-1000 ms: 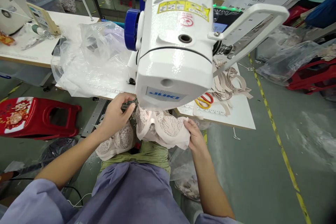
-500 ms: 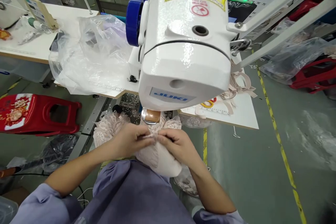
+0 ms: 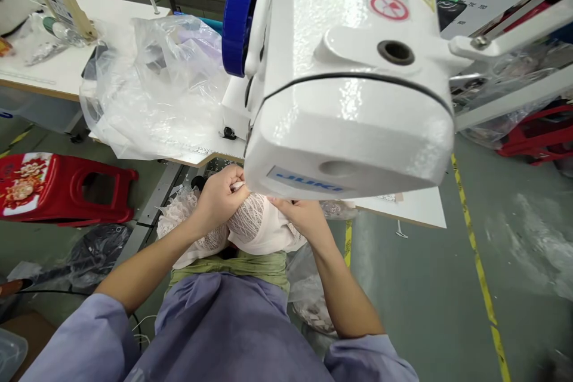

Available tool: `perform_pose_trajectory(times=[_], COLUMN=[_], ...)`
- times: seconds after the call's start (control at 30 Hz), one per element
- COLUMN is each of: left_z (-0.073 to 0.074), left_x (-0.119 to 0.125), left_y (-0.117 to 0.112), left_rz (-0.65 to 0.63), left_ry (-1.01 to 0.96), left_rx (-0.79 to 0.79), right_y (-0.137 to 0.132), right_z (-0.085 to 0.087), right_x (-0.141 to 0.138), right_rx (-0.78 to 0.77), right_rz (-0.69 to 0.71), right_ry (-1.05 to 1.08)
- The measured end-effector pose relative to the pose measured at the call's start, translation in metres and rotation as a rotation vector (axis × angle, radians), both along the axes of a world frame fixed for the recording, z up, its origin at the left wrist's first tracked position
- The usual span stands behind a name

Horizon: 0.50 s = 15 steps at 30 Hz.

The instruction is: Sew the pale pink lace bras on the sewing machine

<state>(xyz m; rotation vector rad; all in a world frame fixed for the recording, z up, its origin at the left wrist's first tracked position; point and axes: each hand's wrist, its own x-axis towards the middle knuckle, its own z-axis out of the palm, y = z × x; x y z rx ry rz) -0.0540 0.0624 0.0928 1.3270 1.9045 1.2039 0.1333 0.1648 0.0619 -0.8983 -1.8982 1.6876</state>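
A pale pink bra (image 3: pixel 248 221) with lace cups lies below the head of a white sewing machine (image 3: pixel 349 131), over my lap. My left hand (image 3: pixel 220 200) is closed on its upper edge, with a bit of pale fabric showing between thumb and fingers. On the other side, my right hand (image 3: pixel 305 219) grips the bra's edge, thumb on top and fingers partly hidden beneath. Both hands are close under the machine's front. The machine head hides the needle and presser foot. Ruffled lace (image 3: pixel 172 218) bunches to the left of my left hand.
Clear plastic bags (image 3: pixel 156 89) cover the left tabletop. A blue handwheel (image 3: pixel 239 30) juts from the machine's left side. A red stool (image 3: pixel 67 188) stands on the floor at left. The white table edge (image 3: pixel 416 209) reaches out at right.
Both hands have moved up toward the machine and spread apart, carrying the bra with them. The cup now lies with its lace side showing. The view has shifted closer to the machine.
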Motion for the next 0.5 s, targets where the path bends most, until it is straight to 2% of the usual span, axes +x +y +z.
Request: perform_pose_trajectory(times=[0.2, 0.33, 0.4, 0.5], left_z=[0.005, 0.004, -0.006, -0.036], left_x=[0.001, -0.003, -0.006, -0.008], left_y=[-0.002, -0.008, -0.015, -0.033], left_rz=[0.0, 0.014, 0.051, 0.138], left_ry=[0.019, 0.045, 0.032, -0.035], left_rx=[-0.072, -0.106, -0.132, -0.116], right_y=[0.0, -0.005, -0.007, -0.01], right_z=[0.004, -0.001, -0.004, -0.011], right_x=[0.001, 0.001, 0.004, 0.01], right_rx=[-0.023, -0.025, -0.016, -0.021], right_rz=[-0.025, -0.048, -0.072, -0.116], right_ry=[-0.072, -0.064, -0.096, -0.084])
